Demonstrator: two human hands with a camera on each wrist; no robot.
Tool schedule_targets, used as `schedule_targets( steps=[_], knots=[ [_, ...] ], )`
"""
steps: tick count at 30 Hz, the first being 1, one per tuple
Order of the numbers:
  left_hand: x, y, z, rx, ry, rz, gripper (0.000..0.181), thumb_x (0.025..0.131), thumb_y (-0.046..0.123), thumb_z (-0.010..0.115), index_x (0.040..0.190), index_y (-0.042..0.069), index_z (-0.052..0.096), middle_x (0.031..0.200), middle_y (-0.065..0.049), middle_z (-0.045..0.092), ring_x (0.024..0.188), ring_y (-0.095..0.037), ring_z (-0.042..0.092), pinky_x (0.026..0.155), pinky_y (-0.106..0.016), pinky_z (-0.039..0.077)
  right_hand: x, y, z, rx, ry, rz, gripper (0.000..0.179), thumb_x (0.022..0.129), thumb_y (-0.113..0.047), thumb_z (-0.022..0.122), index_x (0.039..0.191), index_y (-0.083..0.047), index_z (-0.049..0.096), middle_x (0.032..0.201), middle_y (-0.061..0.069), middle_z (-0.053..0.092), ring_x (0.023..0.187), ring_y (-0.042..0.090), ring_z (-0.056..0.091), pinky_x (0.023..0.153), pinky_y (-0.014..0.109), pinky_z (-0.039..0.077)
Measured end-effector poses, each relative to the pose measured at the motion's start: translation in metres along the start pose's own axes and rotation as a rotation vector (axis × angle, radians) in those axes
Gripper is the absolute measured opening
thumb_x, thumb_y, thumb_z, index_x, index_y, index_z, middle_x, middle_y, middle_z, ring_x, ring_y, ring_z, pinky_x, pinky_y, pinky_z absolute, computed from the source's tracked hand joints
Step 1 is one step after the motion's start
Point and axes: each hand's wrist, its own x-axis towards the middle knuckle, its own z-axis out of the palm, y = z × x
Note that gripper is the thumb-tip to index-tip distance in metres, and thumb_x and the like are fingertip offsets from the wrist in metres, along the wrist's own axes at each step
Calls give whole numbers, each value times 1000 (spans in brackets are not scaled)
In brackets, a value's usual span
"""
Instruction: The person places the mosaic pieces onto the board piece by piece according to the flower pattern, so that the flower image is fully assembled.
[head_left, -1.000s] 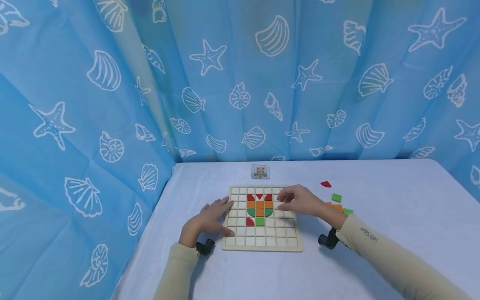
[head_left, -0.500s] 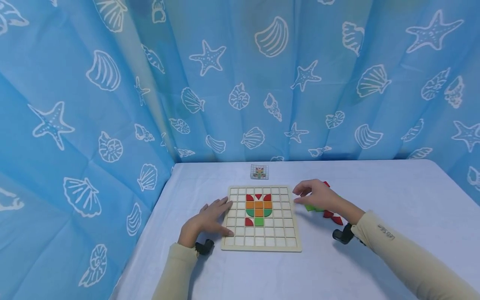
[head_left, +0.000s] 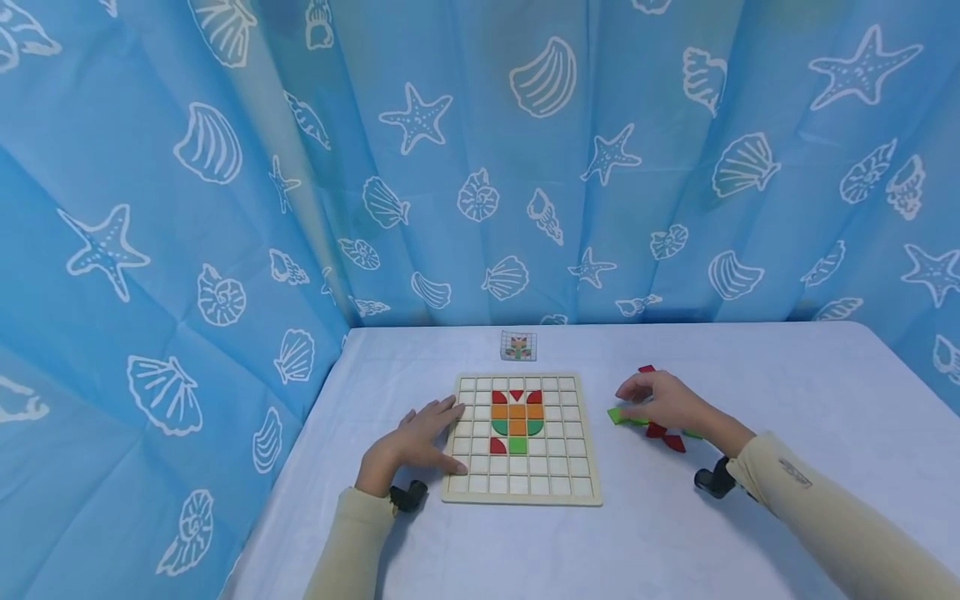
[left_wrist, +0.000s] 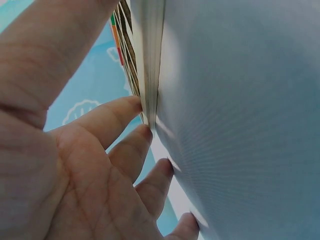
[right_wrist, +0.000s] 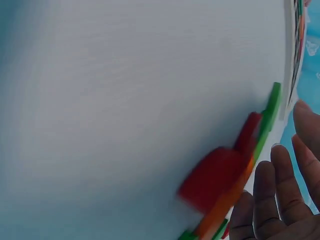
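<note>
A pale wooden grid board (head_left: 525, 500) lies on the white table in the head view. On it, red, orange and green pieces form a flower shape; a red quarter-circle piece (head_left: 498, 446) sits beside a light green square (head_left: 517, 446). My left hand (head_left: 416, 437) touches the board's left edge, its fingers spread. Right of the board, my right hand (head_left: 667, 402) hovers over a loose pile, covering part of it. A green square (head_left: 615, 415) and a red piece (head_left: 673, 443) show around it. In the right wrist view its fingers (right_wrist: 265, 195) are loosely bent, holding nothing.
Behind the board lies a small pattern card (head_left: 518, 345) with a flower picture. A blue curtain (head_left: 480, 150) with white shells and starfish hangs along the back and left of the white-covered table (head_left: 810, 417).
My right hand has moved right, from above the board to over the loose pieces, and has come nearer to them. My left hand has stayed at the board's edge.
</note>
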Motion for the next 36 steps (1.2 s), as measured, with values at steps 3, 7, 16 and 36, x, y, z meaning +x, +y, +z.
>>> schedule_targets(
  steps=[3, 7, 16, 36],
  knots=[
    [0, 0, 0, -3, 5, 3, 105, 73, 49, 84, 157, 21, 29, 166, -3, 20, 154, -30, 13, 124, -59, 8, -3, 6, 0, -29, 3, -7, 35, 79, -21, 83, 109, -8, 71, 106, 8, 70, 101, 26, 63, 92, 48, 56],
    [0, -1, 1, -1, 5, -4, 105, 73, 50, 84, 157, 22, 28, 166, -2, 20, 154, -29, 12, 124, -58, 8, -6, 8, -1, -63, 5, 7, 35, 78, -20, 83, 109, -8, 71, 108, 9, 69, 101, 26, 62, 91, 49, 56],
    [-1, -1, 1, 6, 0, 4, 105, 73, 51, 83, 157, 22, 28, 166, -3, 19, 154, -29, 12, 124, -58, 8, -7, 9, -1, -98, -16, 25, 33, 80, -18, 82, 109, -7, 71, 106, 7, 70, 96, 22, 61, 89, 46, 57],
    [-2, -2, 0, -18, 6, 13, 104, 73, 51, 84, 157, 21, 29, 166, -2, 20, 154, -30, 13, 123, -59, 8, -1, 3, 1, -143, 18, 75, 29, 79, -12, 81, 102, -7, 65, 97, 8, 65, 89, 23, 57, 82, 42, 58]
  ],
)
